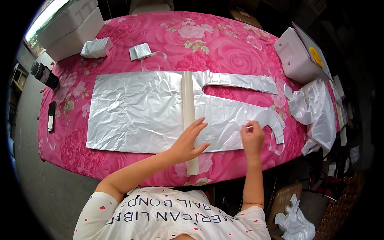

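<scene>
A thin, silvery-white plastic sheet [136, 112], shaped like a disposable apron, lies flat across the table, slightly creased. Its right part splits into a narrow far strap and a wider near part that curves at its end. Across its middle runs a long beige strip [188, 96], stretching past the sheet's near edge. My left hand [187, 142] is open, fingers spread, over the strip and the sheet beside it. Closed in a pinch, my right hand [253, 138] is over the near part, close to the curved end; whatever it may hold is too small to make out.
White foam boxes [74, 30] stand at the far left, another foam box [298, 56] at the right. Folded white packets [97, 48] and a small folded packet [140, 51] lie beyond the sheet. A dark bottle [45, 75], a phone [51, 116] and a crumpled plastic bag [320, 116] flank it.
</scene>
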Available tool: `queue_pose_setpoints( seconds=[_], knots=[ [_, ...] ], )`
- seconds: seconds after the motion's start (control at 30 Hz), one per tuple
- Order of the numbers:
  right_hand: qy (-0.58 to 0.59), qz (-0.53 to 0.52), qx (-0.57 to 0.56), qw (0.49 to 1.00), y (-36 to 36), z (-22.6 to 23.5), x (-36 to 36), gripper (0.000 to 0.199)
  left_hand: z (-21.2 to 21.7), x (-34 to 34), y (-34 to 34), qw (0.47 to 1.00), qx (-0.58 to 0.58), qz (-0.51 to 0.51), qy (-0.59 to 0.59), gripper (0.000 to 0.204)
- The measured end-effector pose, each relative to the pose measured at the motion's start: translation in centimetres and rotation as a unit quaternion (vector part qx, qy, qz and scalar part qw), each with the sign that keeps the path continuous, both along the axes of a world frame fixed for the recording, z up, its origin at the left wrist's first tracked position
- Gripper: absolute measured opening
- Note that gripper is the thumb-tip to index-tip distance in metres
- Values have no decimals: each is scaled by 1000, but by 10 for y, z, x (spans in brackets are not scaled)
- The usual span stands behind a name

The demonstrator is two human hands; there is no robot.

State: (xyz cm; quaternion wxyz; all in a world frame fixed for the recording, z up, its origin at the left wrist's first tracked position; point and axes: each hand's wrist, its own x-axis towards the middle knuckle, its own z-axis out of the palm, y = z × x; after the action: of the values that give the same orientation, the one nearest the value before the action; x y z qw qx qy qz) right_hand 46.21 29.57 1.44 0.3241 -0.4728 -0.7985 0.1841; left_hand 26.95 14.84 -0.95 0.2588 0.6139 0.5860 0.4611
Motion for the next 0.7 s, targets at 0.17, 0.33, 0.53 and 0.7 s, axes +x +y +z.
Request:
queue_pose_setpoints(
  seconds=[0.17,0.33,0.53,0.7],
  knots=[
    [20,292,30,956,-103,16,-69,23,11,-12,6,802,-281,48,-524,39],
    [14,224,44,973,-143,5,-62,31,-4,-117,-47,849,-294,72,-434,28],
    [-238,121,-220,938,-154,-5,-41,50,-2,-230,-126,863,-363,182,-301,16],
    [-176,98,-294,934,-152,-17,-40,47,7,-250,-123,885,-377,243,-126,14]
  ],
)
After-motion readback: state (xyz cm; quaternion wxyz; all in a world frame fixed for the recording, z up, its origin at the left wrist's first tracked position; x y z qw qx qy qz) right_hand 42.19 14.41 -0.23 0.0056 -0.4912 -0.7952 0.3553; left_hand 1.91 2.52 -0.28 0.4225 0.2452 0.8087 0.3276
